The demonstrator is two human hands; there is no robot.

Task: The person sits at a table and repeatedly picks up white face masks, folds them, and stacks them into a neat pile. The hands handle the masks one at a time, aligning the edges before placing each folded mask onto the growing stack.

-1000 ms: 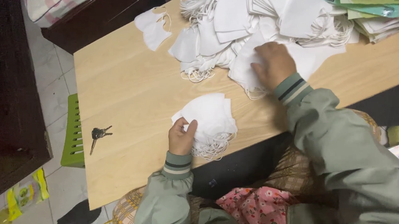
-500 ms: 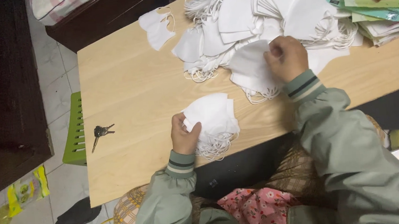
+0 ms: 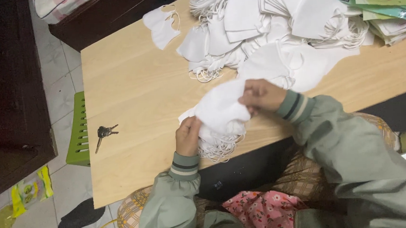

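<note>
1. Masks: small white stack sits at the table's near edge, ear loops hanging over.
2. Left hand pinches the stack's side, steadying it.
3. Right hand grips one mask, laying it on top.
4. Big loose pile lies beyond; keys well left.

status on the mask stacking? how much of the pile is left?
Done: a small stack of white masks at the table edge, under the left hand. In hand: the right hand lays one mask on it. Left: most of it, the big loose heap behind.
</note>
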